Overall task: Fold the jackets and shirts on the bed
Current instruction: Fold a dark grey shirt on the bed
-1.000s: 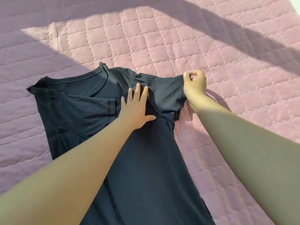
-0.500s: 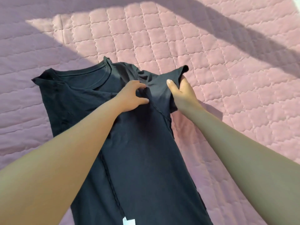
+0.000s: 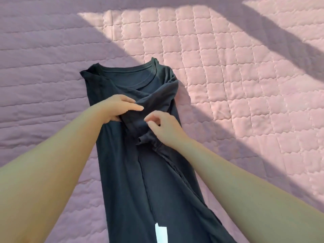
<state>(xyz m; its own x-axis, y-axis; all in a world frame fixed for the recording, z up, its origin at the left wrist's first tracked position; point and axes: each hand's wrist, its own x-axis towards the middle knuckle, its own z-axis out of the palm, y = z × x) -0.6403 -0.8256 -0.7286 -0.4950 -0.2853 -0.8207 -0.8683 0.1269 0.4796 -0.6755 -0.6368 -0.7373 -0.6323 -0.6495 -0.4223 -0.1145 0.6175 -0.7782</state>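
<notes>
Starting far left: pink quilted bedspread (image 3: pixel 43 85), mostly in shade over there. Next over, left hand (image 3: pixel 121 109), in from the lower left. Lies on the dark shirt (image 3: pixel 126 181) with fingers pretty much straight, pressing down on the folded-over sleeve (image 3: pixel 154 100) rather than grabbing it.

Shirt itself: stretches lengthwise down the middle of the bedspread, neckline (image 3: pixel 129 75) at the far end, both sides turned in toward the centre, white label (image 3: pixel 161 232) showing near the bottom edge.

Just right of the left hand and close beside it: right hand (image 3: pixel 164 128). Sits on the same bunched sleeve, fingers curled, tips on the cloth. Honestly can't tell between an actual pinch and just resting.

Further right, more bedspread, sunlit, with a diagonal band of shadow across it.
</notes>
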